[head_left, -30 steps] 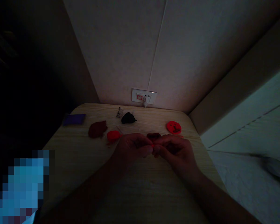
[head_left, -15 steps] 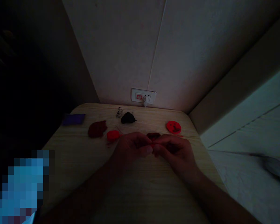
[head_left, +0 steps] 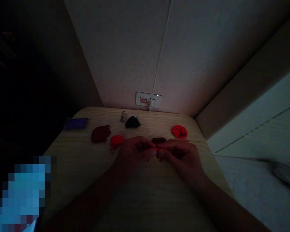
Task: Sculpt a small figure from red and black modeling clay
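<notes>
A small piece of red modelling clay [head_left: 157,149] is pinched between the fingertips of both hands, mostly hidden by them. My left hand [head_left: 136,150] grips it from the left, my right hand [head_left: 181,153] from the right. Just behind the fingers lies a dark red-brown clay piece [head_left: 159,140], partly covered. Beside my left hand sits a red clay lump [head_left: 117,140], and left of it a flattened brown-red clay lump [head_left: 101,133]. To the right rests a flat red clay disc [head_left: 179,131] with dark eye-like dots and a dark strip on it.
Farther back on the wooden table [head_left: 145,193] are a black clay lump [head_left: 132,122] and a smudged scrap [head_left: 123,116]. A purple packet [head_left: 76,123] lies at the left edge. A wall socket [head_left: 148,100] with a plug is behind the table. The scene is dim.
My left fingertips have shifted slightly, and a little more of the red clay shows between the hands. Everything on the table stays in place.
</notes>
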Demonstrator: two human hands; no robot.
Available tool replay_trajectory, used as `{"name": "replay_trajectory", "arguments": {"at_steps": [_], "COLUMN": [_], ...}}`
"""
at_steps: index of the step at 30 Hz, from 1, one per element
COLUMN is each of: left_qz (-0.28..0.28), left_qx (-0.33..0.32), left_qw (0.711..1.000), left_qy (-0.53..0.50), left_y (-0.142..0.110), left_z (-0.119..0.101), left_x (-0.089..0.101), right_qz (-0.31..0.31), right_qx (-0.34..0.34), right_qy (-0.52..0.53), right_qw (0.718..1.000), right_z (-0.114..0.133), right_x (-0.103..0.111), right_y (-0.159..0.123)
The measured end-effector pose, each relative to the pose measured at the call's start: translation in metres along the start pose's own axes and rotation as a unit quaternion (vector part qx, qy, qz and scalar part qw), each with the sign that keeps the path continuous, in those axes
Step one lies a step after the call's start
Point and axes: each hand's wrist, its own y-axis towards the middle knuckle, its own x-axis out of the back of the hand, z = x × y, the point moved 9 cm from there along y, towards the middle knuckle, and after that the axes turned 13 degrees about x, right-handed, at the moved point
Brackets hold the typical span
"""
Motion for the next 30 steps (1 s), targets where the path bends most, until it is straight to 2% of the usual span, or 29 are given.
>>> {"name": "replay_trajectory", "arguments": {"at_steps": [6, 12, 20, 30], "left_qz": [-0.007, -0.023, -0.025, -0.037], "left_qx": [-0.006, -0.015, -0.026, -0.021], "left_qw": [1.0, 0.999, 0.999, 0.999], "left_qy": [0.025, 0.034, 0.028, 0.028], "left_y": [0.002, -0.001, -0.001, -0.001], "left_z": [0.001, -0.004, -0.006, -0.005], "left_x": [0.001, 0.002, 0.003, 0.005], "right_qz": [-0.001, -0.007, 0.012, 0.026], "right_qx": [0.06, 0.042, 0.143, 0.127], "right_qy": [-0.073, -0.07, -0.181, -0.181], "right_qw": [0.996, 0.997, 0.973, 0.975], "right_z": [0.01, 0.009, 0.026, 0.025], "right_x": [0.003, 0.004, 0.003, 0.002], "right_y": [0.002, -0.001, 0.0, -0.004]}}
